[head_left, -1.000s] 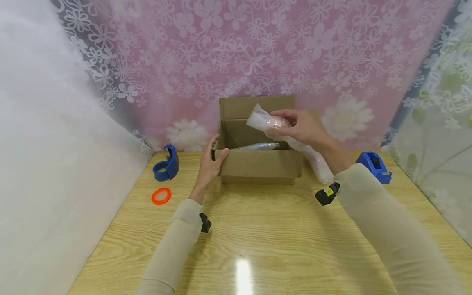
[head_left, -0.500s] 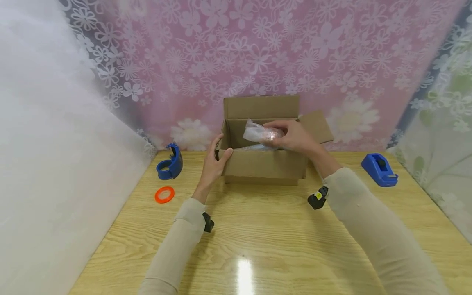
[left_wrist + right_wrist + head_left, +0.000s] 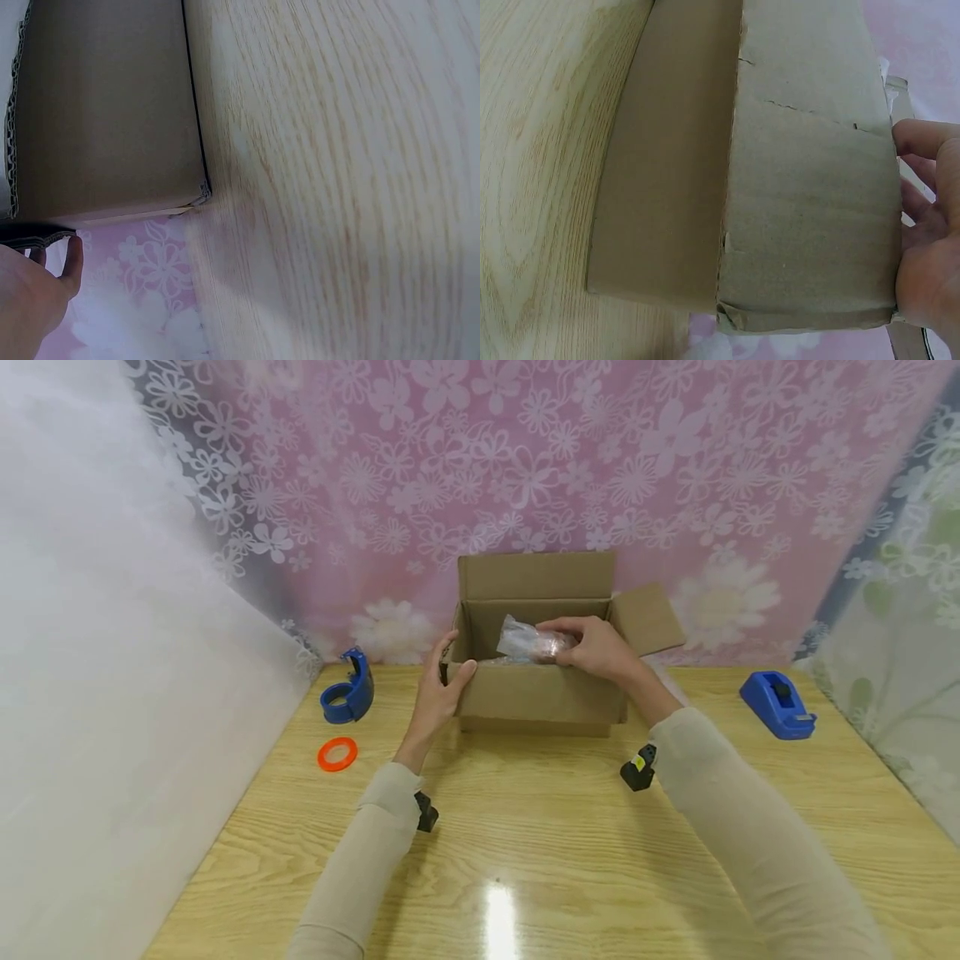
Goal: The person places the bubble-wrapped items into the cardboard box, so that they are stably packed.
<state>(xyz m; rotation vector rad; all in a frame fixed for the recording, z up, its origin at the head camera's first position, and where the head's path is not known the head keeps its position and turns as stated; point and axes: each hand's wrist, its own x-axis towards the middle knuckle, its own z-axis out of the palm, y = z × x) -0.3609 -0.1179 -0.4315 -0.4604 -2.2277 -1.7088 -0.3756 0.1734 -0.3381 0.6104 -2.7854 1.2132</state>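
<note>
An open cardboard box (image 3: 540, 692) stands on the wooden table against the flowered backdrop. My left hand (image 3: 437, 692) grips its left front corner, thumb over the front flap and fingers along the left side. In the left wrist view, that hand's fingers (image 3: 73, 264) bend around a cardboard edge. My right hand (image 3: 598, 647) pinches a bubble-wrapped item (image 3: 522, 638), shiny and reddish near the fingers, inside the box mouth. Below it, another clear plastic-wrapped thing shows just above the front edge. In the right wrist view the front flap (image 3: 810, 172) hides the item, with my right hand (image 3: 934, 225) at its edge.
A blue tape dispenser (image 3: 351, 689) and an orange ring (image 3: 337, 754) lie left of the box. Another blue dispenser (image 3: 778, 704) stands at the right. The box's right flap (image 3: 647, 618) sticks outward. A strip of bubble wrap (image 3: 667, 681) shows behind the right forearm.
My right hand has lowered the bubble-wrapped item from above the box into its opening. The left hand keeps its hold on the corner. The view has shifted slightly.
</note>
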